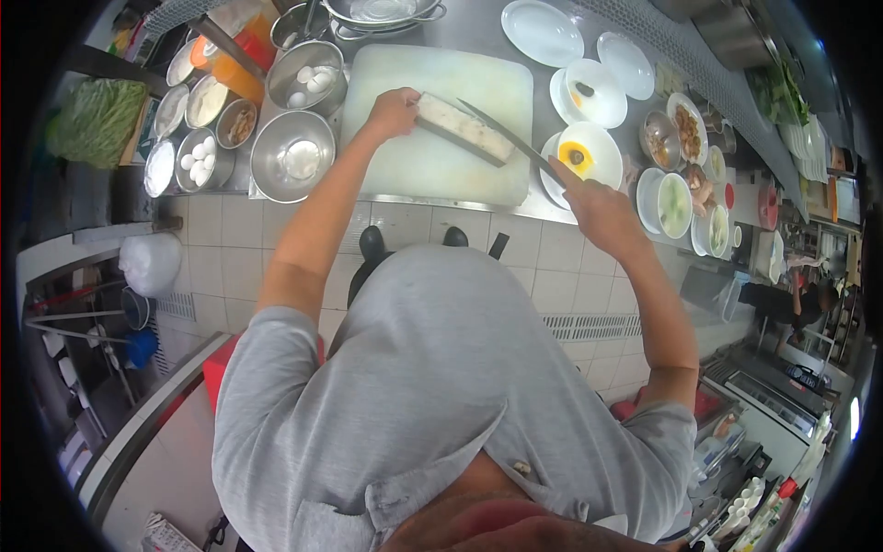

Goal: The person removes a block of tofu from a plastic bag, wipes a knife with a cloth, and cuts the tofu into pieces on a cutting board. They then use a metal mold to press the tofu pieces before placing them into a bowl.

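A long white block of food (464,127) with a speckled top lies slantwise on the white cutting board (386,175). My left hand (394,112) grips it at its left end, with the fingers closed around that end. In my right hand (593,204) is a kitchen knife (508,135), held by the handle. Its blade points up and to the left, and the tip overlaps the block's upper edge in this view. Just right of the board, below the knife hand's reach, sits a plate with egg yolk (589,147).
Left of the board stand a steel bowl of eggs (313,74), another steel bowl (276,175) and several containers. White plates (543,32) and small bowls (674,204) line the counter on the right. Farther right, another person (800,299) is at work.
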{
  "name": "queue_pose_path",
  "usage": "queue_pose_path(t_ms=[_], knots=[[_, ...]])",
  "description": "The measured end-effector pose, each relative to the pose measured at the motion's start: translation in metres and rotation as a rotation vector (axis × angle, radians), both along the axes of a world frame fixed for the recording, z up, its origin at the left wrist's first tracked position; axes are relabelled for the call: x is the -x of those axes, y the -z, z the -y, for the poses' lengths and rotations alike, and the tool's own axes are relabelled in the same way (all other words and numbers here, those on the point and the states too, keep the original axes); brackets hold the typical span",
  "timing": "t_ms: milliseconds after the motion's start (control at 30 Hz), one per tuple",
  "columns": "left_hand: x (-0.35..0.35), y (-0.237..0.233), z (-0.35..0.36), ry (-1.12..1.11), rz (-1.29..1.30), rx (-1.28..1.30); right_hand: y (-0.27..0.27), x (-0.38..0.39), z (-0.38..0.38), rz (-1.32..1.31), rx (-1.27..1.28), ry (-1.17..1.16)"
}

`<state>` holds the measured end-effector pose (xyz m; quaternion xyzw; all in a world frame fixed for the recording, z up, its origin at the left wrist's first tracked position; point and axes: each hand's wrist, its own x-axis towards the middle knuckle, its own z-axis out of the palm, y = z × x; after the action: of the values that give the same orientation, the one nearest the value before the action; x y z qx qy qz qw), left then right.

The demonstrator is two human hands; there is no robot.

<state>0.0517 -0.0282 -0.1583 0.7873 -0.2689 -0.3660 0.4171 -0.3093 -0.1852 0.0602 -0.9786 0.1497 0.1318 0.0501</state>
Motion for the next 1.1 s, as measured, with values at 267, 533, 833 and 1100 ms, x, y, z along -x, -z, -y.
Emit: queue_pose_path(t_ms=[267, 533, 833, 1100], knots=[[0.005, -0.004, -0.002, -0.049, -0.023, 0.029, 0.004, -0.017, 0.013, -0.061, 0.109, -0.166], [0.010, -0.012, -0.003, -0.031, 0.020, -0.007, 0.004, -0.023, 0.012, -0.093, 0.155, -0.164], [0.006, 0.012, 0.003, -0.020, 0.210, 0.034, -0.002, -0.049, 0.005, -0.095, 0.124, -0.157], [0.005, 0.008, 0.003, 0.044, 0.296, 0.008, -0.013, -0.115, 0.004, -0.336, 0.058, -0.100]])
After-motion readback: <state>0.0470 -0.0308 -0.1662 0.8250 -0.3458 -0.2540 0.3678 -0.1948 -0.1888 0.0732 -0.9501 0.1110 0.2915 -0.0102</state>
